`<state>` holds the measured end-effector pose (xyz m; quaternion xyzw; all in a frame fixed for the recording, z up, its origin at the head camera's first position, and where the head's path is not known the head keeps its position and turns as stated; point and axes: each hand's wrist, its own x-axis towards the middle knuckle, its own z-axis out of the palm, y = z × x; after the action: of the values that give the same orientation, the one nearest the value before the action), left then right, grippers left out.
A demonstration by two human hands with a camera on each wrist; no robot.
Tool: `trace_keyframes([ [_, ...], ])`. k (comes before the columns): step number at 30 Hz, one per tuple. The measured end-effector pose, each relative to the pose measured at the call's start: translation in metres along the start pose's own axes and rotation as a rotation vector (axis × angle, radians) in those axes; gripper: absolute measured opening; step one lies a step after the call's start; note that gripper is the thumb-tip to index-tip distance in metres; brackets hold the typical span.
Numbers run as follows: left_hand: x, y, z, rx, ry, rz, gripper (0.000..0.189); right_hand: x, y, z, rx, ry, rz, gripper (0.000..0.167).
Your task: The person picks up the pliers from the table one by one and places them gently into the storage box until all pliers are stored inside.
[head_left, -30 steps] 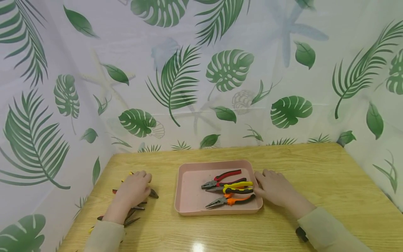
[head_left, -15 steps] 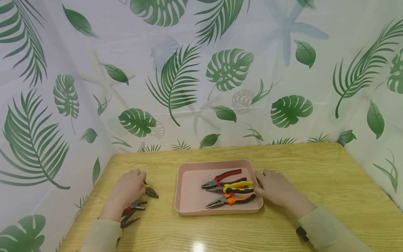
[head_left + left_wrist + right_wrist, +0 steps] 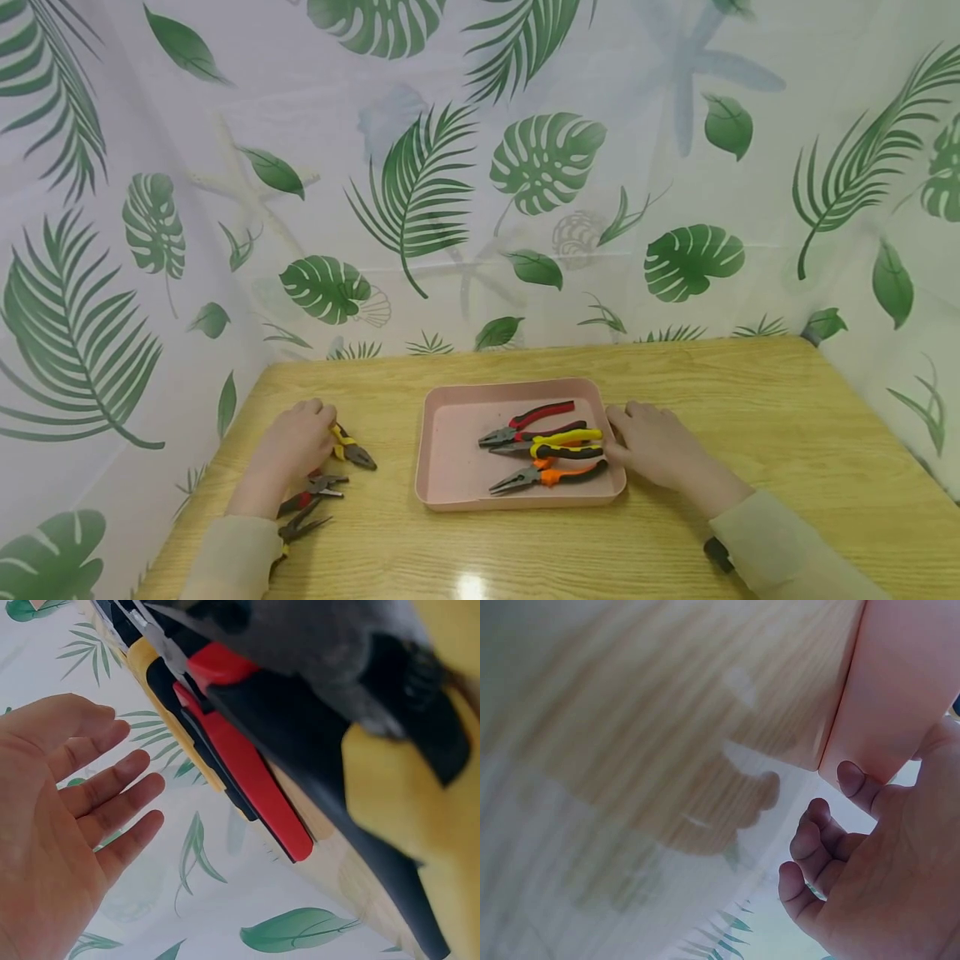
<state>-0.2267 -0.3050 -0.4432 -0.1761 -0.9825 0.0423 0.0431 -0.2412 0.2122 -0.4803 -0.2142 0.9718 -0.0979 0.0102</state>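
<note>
My left hand (image 3: 296,442) is over a loose group of pliers at the table's left side, fingers relaxed and gently bent. Yellow-and-black pliers (image 3: 352,450) show their jaws just right of its fingertips. In the left wrist view, red-and-black pliers (image 3: 251,780) lie beside the hand, holding nothing there. More pliers (image 3: 303,525) lie nearer the wrist, partly hidden by the sleeve. My right hand (image 3: 656,442) grips the right wall of a pink tray (image 3: 450,504); its thumb goes over the rim and a finger touches the outside. The tray holds red (image 3: 536,417), yellow (image 3: 566,446) and orange pliers (image 3: 551,475).
A wooden table (image 3: 750,417) extends to both sides of the tray. Behind it hangs a white leaf-print cloth (image 3: 465,208), which also covers the left and right sides. A small black object (image 3: 717,554) shows at the right sleeve.
My left hand has drawn back slightly to the left, uncovering more of the yellow-and-black pliers. The right hand and the tray have stayed in place.
</note>
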Motion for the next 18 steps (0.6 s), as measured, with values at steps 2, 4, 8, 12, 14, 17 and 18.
trace_keyframes([
  [2,0.0006,-0.0018,0.0004,0.003,-0.009,-0.005,0.016,-0.0006,-0.0011,-0.0017,0.001,-0.003,0.000,0.017],
  [4,0.0013,-0.0036,0.0011,0.006,-0.022,-0.012,0.019,-0.0010,-0.0023,-0.0033,0.000,-0.001,-0.004,0.017],
  [8,0.0024,-0.0063,0.0008,0.004,-0.036,-0.014,0.024,-0.0008,-0.0035,-0.0044,-0.003,0.001,-0.011,0.017],
  [12,0.0030,-0.0085,-0.0007,-0.009,-0.037,-0.004,0.033,0.0003,-0.0023,-0.0036,-0.001,0.007,-0.011,0.016],
  [14,0.0036,-0.0099,-0.0013,-0.016,-0.047,0.000,0.039,0.0005,-0.0019,-0.0032,0.001,0.007,-0.009,0.016],
  [17,0.0040,-0.0106,-0.0020,-0.027,-0.084,-0.002,0.045,-0.0003,-0.0023,-0.0038,0.003,-0.002,-0.006,0.016],
  [18,0.0042,-0.0101,-0.0025,-0.034,-0.105,-0.007,0.046,-0.0008,-0.0024,-0.0036,0.002,-0.006,-0.003,0.016],
])
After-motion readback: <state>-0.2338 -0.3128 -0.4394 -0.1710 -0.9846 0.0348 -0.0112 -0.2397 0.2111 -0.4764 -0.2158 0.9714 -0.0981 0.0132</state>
